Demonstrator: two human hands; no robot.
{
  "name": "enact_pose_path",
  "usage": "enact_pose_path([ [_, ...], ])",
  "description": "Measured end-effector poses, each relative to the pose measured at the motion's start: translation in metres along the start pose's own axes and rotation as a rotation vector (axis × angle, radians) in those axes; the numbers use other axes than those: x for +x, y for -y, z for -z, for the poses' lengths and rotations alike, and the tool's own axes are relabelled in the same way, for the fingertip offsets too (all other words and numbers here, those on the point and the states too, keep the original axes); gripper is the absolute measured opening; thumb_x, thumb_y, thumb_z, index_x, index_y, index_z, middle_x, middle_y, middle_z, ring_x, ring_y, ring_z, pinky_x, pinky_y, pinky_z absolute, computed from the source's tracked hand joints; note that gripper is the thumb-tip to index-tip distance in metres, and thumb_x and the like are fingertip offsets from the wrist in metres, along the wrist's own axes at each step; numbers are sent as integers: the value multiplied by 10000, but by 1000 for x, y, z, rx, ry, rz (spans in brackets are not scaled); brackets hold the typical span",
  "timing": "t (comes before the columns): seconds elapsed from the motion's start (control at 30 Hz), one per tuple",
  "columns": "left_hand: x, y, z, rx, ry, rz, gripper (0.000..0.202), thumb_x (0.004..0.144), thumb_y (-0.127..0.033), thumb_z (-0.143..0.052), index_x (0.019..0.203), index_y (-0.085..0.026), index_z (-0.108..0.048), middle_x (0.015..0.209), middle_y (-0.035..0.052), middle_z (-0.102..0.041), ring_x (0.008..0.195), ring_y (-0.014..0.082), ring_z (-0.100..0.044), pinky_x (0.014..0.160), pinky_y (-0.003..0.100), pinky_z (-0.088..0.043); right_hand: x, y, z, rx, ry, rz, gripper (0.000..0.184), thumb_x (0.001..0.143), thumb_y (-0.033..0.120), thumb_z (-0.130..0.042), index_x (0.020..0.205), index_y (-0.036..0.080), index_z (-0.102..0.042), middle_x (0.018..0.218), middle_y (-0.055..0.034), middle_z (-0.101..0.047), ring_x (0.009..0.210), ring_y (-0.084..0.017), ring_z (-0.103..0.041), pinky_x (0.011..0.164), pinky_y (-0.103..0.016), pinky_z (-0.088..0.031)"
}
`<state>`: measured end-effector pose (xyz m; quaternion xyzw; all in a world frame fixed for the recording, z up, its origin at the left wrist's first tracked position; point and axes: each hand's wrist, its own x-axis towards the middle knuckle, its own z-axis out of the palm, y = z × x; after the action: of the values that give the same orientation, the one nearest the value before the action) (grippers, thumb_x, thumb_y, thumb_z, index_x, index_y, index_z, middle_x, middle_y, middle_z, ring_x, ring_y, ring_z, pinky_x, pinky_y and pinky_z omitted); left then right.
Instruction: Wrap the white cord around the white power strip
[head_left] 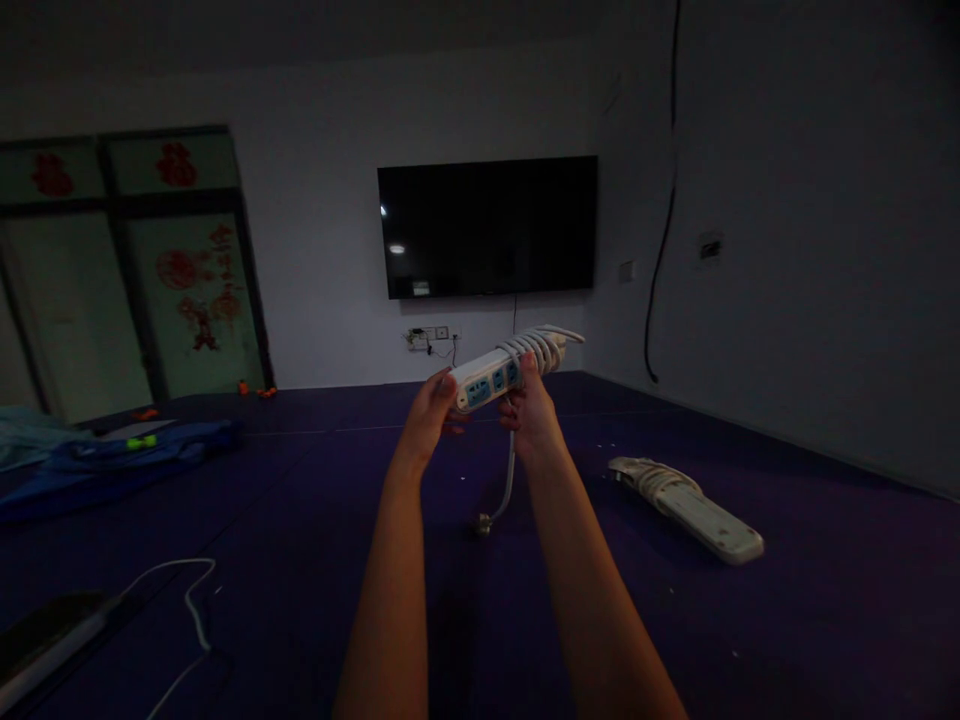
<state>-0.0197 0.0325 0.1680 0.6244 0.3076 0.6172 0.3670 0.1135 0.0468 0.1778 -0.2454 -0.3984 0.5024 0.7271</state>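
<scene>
I hold a white power strip [491, 377] with blue sockets up in front of me, both arms stretched out. My left hand [431, 410] grips its near left end. My right hand [531, 410] grips it nearer the middle, just below the white cable [541, 345] coiled round its far right end. A loose length of that cable hangs down between my hands to a plug [484, 522] lying on the dark purple floor mat [315, 470].
A second white power strip [694, 505] with its cable wrapped round one end lies on the mat to the right. At lower left lie a white cord [191, 600] and a dark device [45, 640]. Blue fabric [112, 460] sits at left. A television [487, 227] hangs on the far wall.
</scene>
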Motion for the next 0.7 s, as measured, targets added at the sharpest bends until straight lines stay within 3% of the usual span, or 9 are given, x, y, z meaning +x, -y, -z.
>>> enact_pose_path([
  [0.1, -1, -5, 1, -215, 104, 249, 930, 648, -836, -258, 1179, -130, -549, 841, 143, -660, 572, 200, -637, 472, 283, -481, 1, 1, 1, 17, 42, 5, 556, 614, 728, -533, 697, 179, -519, 505, 57, -409, 366, -38, -286, 310, -190, -127],
  [0.2, -2, -10, -1, -339, 192, 344, 936, 612, -850, -306, 1103, -105, -590, 720, 146, -666, 535, 219, -644, 466, 294, -497, 1, 1, 0, -33, 42, 28, 568, 624, 734, -509, 725, 176, -531, 528, 40, -431, 394, -53, -321, 327, -198, -148],
  [0.33, -4, -14, -8, -440, 222, 354, 820, 626, -794, -429, 1011, -94, -616, 698, 157, -672, 535, 223, -651, 459, 278, -508, 2, -1, -2, -133, 65, 78, 592, 630, 738, -493, 778, 169, -557, 533, 32, -445, 426, -73, -362, 350, -207, -192],
  [0.7, -6, -27, -13, -585, -103, 272, 452, 711, -315, -635, 1081, -67, -559, 653, 75, -659, 528, 145, -635, 425, 154, -499, 2, -7, -4, -183, 157, 59, 650, 601, 747, -528, 793, 131, -613, 519, -3, -532, 436, -91, -462, 359, -202, -245],
])
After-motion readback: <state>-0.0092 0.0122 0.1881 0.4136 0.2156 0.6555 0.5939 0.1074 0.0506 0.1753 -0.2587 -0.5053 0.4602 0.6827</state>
